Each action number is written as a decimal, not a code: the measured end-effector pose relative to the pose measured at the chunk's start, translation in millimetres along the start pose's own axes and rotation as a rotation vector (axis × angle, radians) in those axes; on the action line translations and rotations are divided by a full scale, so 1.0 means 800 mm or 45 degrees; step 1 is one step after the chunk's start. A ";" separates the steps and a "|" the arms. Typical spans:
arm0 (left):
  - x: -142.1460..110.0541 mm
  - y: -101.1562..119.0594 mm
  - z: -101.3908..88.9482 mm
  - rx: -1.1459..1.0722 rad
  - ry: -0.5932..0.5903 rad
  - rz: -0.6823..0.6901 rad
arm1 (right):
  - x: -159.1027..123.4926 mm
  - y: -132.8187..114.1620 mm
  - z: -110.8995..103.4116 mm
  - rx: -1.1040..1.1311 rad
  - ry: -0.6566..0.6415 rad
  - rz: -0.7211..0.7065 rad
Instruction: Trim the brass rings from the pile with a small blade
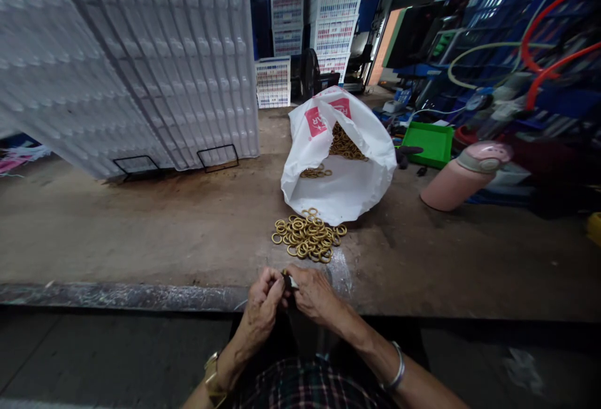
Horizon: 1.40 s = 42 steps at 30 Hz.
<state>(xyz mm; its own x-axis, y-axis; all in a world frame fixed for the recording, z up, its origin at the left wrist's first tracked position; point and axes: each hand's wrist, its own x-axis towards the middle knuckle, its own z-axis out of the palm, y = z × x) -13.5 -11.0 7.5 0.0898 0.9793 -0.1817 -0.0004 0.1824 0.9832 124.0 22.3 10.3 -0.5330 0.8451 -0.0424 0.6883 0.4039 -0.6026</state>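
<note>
Brass-col. rings (pixel 310 237), 1 loose pile, on wooden bench (pixel 164 221).
L hand (pixel 263 296) & R hand (pixel 312 290) at bench's near edge, fingers pinched tight on 1 small dark-and-white item (pixel 290 282) betw. them; exact form can't be told. Pile just beyond hands, at mouth of 1 white bag (pixel 323 190) w/ more rings inside. Also 1 pink bottle (pixel 457 180), 1 green tray (pixel 427 146), to R.

Hands: we count two, a left hand (pixel 263 299) and a right hand (pixel 313 293).
Loose ring heap (pixel 307 235): we record one; its rings overlap, so we give dozens, no exact figure.
White bag (pixel 338 188): we count one.
Wire stands (pixel 216 148): we see two.
Pink bottle (pixel 462 177): we note one.
Green tray (pixel 427 144): we note one.
Silver bangle (pixel 399 366): we find one.
</note>
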 end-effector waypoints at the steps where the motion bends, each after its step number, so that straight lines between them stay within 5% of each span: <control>1: -0.002 0.000 -0.002 0.007 -0.003 -0.012 | 0.001 -0.002 0.000 -0.039 -0.010 0.016; 11: -0.033 0.014 -0.006 -0.329 -0.162 -0.078 | 0.018 -0.013 0.000 -0.321 0.021 0.286; 18: -0.016 0.005 -0.013 -0.775 0.065 -0.275 | 0.031 -0.010 0.006 -0.495 0.132 0.413; 28: -0.003 0.002 -0.028 -1.180 0.130 -0.484 | 0.032 -0.002 0.005 -0.477 0.179 0.396; 33: 0.006 0.004 -0.019 -0.983 0.174 -0.469 | 0.023 0.017 0.001 -0.274 0.255 0.304; 42: 0.043 0.019 0.006 -0.017 0.065 -0.012 | 0.023 0.035 -0.025 0.642 0.275 0.206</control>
<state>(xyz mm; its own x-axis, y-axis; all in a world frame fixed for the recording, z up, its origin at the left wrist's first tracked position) -5.8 25.4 16.0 0.0393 0.9807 -0.1916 -0.0133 0.1922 0.9813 143.4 55.9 8.7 -0.2911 0.9561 -0.0336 0.4043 0.0911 -0.9101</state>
